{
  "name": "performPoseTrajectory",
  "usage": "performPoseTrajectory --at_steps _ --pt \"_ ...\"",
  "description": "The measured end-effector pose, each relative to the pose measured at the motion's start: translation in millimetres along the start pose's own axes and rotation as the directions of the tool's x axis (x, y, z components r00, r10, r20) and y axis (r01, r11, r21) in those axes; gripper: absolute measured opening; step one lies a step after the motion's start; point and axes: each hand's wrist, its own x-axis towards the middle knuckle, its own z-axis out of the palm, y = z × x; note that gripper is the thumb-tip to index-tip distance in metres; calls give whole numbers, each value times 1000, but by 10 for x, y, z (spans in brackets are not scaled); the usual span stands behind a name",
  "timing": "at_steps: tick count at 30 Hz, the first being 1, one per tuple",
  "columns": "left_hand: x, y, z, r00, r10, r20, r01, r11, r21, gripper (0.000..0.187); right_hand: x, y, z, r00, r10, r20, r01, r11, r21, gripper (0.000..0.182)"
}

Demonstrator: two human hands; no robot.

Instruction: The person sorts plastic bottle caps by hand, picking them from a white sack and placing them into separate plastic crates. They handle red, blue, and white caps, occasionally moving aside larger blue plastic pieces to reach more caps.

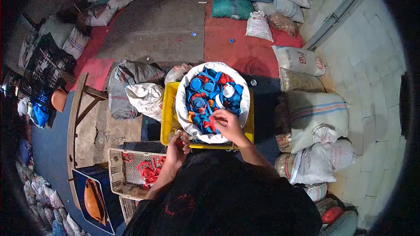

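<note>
A white sack (183, 88) with a rolled-down rim stands open in front of me, full of blue, red, orange and white plastic caps and rings (199, 103). It sits in a yellow crate (168, 122). Over the near part of the sack, my right hand (229, 126) pinches a red plastic piece (211, 125) between thumb and fingers. My left hand (177, 148) is by the crate's near left corner, its fingers curled in. Whatever may lie inside those fingers is hidden.
At my left, a beige plastic basket (114, 172) holds red plastic strips (150, 172). Beyond it stands a wooden frame (74, 126). A white bag (146, 97) slumps beside the yellow crate. Filled sacks (321, 116) line the wall at right, with more stacked at the back (232, 6).
</note>
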Motion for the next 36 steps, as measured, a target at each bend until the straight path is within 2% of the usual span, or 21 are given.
performPoseTrajectory --at_steps 2,4,7,8,11,15,18,20,21,24,28,30,34,36 --pt "41 -22 43 998 13 63 -13 1000 12 27 -25 -7 -63 993 120 25 -122 949 292 25" --pt "98 -41 62 992 12 128 -17 999 33 30 -63 -138 -103 963 255 89 -258 772 581 28" --pt "98 -39 191 991 -15 135 11 999 31 33 -87 -140 -126 929 309 204 -352 564 747 35" --pt "100 -36 211 984 -23 179 15 999 46 36 -104 -105 -113 922 327 207 -365 554 748 38" --pt "31 -24 473 992 -63 112 52 994 98 38 -144 -121 -83 931 311 190 -342 565 751 37" --pt "182 -126 506 955 -113 275 17 945 328 34 -199 -235 -8 959 263 103 -277 809 519 34" --pt "263 -262 609 973 -88 215 -1 925 381 31 -146 -186 -39 992 94 85 -114 959 261 27" --pt "331 -329 674 991 -13 133 -48 897 440 30 -135 -271 -58 995 85 47 -92 979 181 27" --pt "331 -310 719 987 19 159 -89 890 447 29 -118 -307 -61 997 76 30 -80 987 141 27" --pt "361 -286 761 977 99 191 -180 862 474 23 -90 -222 -108 993 63 97 -85 965 248 28" --pt "529 -329 641 976 118 183 -188 884 428 17 -76 -213 -194 979 140 150 -173 956 236 28" --pt "536 -307 634 978 119 171 -174 919 355 14 -98 -252 -249 978 126 167 -154 974 167 29" --pt "580 -269 664 987 66 147 -118 915 385 14 -105 -246 -323 964 132 230 -137 991 7 30" --pt "638 -277 678 991 40 127 -91 901 424 14 -92 -168 -352 960 80 269 -76 997 -25 31"
